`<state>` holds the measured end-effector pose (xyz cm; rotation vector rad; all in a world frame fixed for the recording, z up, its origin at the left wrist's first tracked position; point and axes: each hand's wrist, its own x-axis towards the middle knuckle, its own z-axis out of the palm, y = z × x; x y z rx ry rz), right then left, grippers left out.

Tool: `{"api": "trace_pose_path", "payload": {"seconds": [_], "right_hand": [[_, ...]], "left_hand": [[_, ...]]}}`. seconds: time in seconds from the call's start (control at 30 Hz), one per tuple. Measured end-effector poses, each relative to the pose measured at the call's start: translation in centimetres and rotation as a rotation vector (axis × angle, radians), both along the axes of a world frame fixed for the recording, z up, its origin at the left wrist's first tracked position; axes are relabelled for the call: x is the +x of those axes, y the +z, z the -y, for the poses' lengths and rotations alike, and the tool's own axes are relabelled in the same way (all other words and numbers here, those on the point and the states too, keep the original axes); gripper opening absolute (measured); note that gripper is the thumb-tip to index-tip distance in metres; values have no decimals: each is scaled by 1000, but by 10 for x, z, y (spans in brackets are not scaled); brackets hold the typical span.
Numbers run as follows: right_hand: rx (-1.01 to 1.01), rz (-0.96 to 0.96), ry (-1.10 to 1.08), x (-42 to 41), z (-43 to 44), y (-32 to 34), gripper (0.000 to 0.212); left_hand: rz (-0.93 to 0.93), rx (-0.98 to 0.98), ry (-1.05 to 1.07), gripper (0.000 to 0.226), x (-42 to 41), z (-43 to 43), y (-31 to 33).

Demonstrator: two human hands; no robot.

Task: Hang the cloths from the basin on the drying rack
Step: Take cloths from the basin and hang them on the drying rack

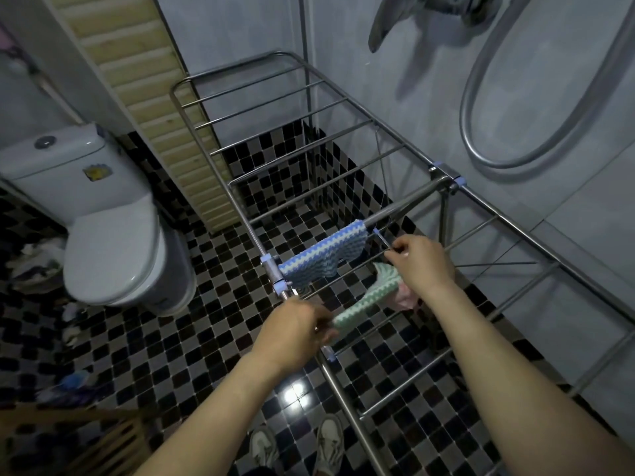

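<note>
The scene is dimly lit, with a cool cast. White glare is seen on the near floor tiles (295, 393). Soft shadows are thrown on the far wall (429, 97); edges are visibly bowed.

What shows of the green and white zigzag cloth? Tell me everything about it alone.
The green and white zigzag-striped cloth looks like soft, ribbed knit fabric. It is stretched slantwise across the thin rails of the steel drying rack, not yet draped. The left hand pinches its near end; its far end vanishes under the right hand, whose hold is hidden. A pink cloth shows just beside that end.
</note>
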<state>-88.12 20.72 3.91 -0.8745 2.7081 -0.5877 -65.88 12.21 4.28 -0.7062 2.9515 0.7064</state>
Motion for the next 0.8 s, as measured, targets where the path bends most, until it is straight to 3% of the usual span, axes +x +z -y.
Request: {"api": "trace_pose_path", "payload": {"seconds": [0.2,0.27,0.43,0.5,0.63,0.8], "right_hand": [[146,236,-8,-14,-34,18,35],[187,339,17,-12,-39,16,31],[-41,586,-27,-1,-41,7,14],[-78,575,-39,-1,-41,7,4],[-122,413,-72,-1,-31,8,11],[-4,145,26,0,-21,6,12]], "left_hand": [[46,-58,35,32,1,0,-5],[47,-84,21,34,0,0,-4],[-42,-49,-34,26,1,-4,-3],[-55,-41,-32,24,1,-5,-4],[-59,-53,11,25,4,-5,-7],[-84,-134,34,27,7,-9,-7]]}}
